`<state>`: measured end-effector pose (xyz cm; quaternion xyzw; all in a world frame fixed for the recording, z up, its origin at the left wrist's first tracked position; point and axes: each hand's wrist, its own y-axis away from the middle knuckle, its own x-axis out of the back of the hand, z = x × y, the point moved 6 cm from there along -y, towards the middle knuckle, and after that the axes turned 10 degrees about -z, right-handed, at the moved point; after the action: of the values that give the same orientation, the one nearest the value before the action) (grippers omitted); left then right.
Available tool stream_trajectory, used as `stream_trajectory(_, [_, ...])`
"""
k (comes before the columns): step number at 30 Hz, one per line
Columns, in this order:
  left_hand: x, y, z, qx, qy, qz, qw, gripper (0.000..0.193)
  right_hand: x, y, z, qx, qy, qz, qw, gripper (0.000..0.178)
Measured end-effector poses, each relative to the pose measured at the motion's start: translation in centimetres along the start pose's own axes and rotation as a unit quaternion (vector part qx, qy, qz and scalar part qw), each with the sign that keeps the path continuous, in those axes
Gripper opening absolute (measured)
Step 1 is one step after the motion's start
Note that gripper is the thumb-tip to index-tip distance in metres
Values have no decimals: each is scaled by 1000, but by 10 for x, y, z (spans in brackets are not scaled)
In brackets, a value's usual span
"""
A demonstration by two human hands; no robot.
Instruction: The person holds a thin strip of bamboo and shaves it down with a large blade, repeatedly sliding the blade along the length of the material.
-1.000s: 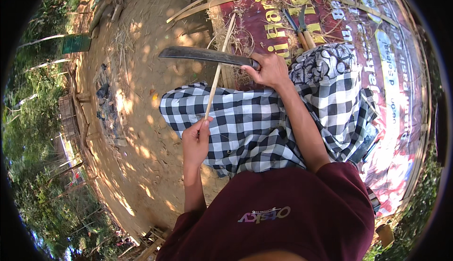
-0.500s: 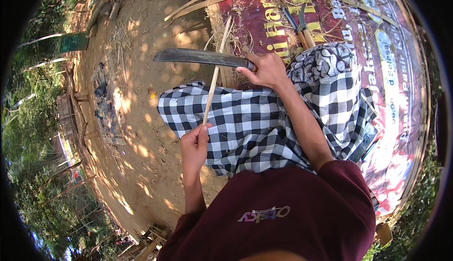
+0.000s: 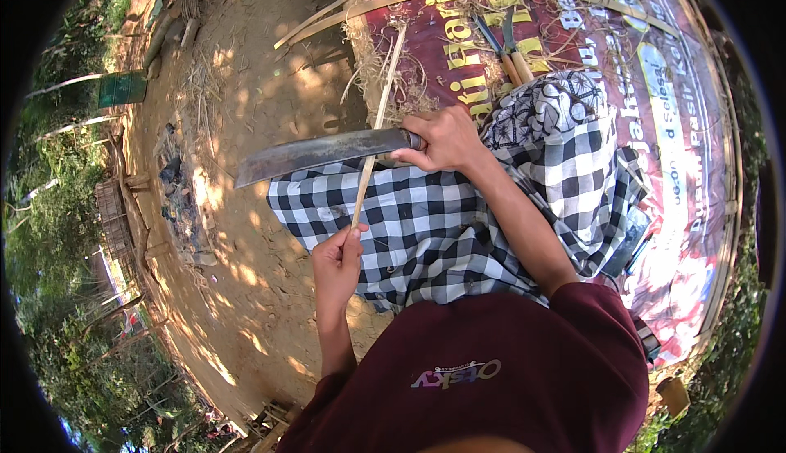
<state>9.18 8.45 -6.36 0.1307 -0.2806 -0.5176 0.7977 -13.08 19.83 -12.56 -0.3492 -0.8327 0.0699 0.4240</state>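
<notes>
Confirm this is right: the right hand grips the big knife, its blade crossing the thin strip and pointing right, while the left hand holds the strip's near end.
Wrong direction: the head view shows the blade pointing left. The right hand grips the big knife, the blade crossing the thin strip, and the left hand holds the strip's near end.
</notes>
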Motion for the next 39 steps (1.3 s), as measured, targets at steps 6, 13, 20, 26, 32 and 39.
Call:
stream_trajectory(6, [4,7,-5,-22,-46,16,999,22,11,-3,56,-145,36,42,988,48])
stream_trajectory(13, [0,4,6,-35,-81,20,996,21,4,2,3,-3,21,6,1000,49])
stream_trajectory(20, [3,13,5,-50,-126,34,990,20,20,-4,57,-187,-10,20,982,50])
stream_trajectory(26, [5,13,10,-56,-176,35,982,19,4,3,16,-69,27,-14,997,54])
stream_trajectory(32, [19,45,6,-23,-81,13,996,20,18,12,145,-379,-48,169,909,59])
stream_trajectory(39, [18,29,0,33,48,-11,998,23,13,22,122,-307,-275,244,878,49])
